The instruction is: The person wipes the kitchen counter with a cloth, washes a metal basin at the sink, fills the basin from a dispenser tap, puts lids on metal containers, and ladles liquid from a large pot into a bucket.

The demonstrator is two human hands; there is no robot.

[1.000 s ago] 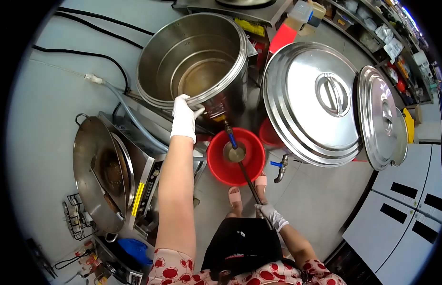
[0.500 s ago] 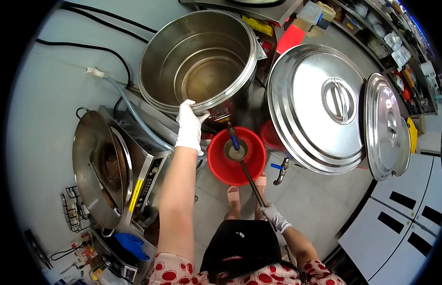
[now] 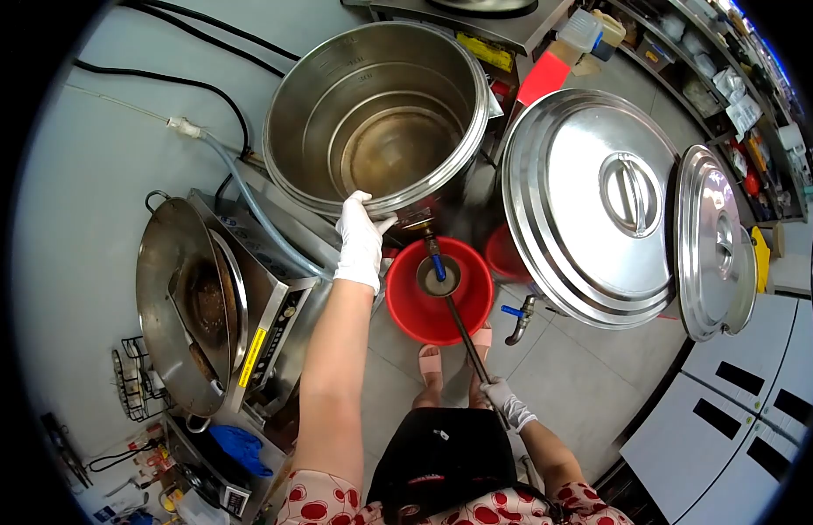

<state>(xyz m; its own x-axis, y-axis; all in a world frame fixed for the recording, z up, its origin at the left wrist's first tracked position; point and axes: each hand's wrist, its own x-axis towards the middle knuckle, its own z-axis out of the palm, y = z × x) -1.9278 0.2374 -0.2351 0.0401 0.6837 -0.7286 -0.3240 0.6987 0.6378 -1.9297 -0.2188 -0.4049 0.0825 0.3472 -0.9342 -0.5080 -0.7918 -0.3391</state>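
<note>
My left hand (image 3: 361, 245), in a white glove, grips the near rim of a large steel pot (image 3: 314, 131), thumb pointing right. The pot's inner wall carries level marks, and its bottom looks brownish; whether liquid covers it I cannot tell. Low on the pot's front is a tap with a blue lever (image 3: 437, 262). Under that tap, over a red bucket (image 3: 401, 306), sits the round bowl of a long-handled ladle (image 3: 464, 329). Wrapped round the ladle's handle is my right hand (image 3: 509, 404), also gloved in white, close to my black apron.
A second big pot with a steel lid (image 3: 581, 175) stands at right, its own tap (image 3: 522, 319) sticking out low. Another lid (image 3: 708, 236) lies beyond it. At left, a wok (image 3: 179, 254) leans beside a cooker with a control panel. White cabinets (image 3: 721, 394) are at lower right.
The view has shifted slightly, so the pots and bucket appear a little further right. Both hands keep their holds, on the pot rim and on the ladle.
</note>
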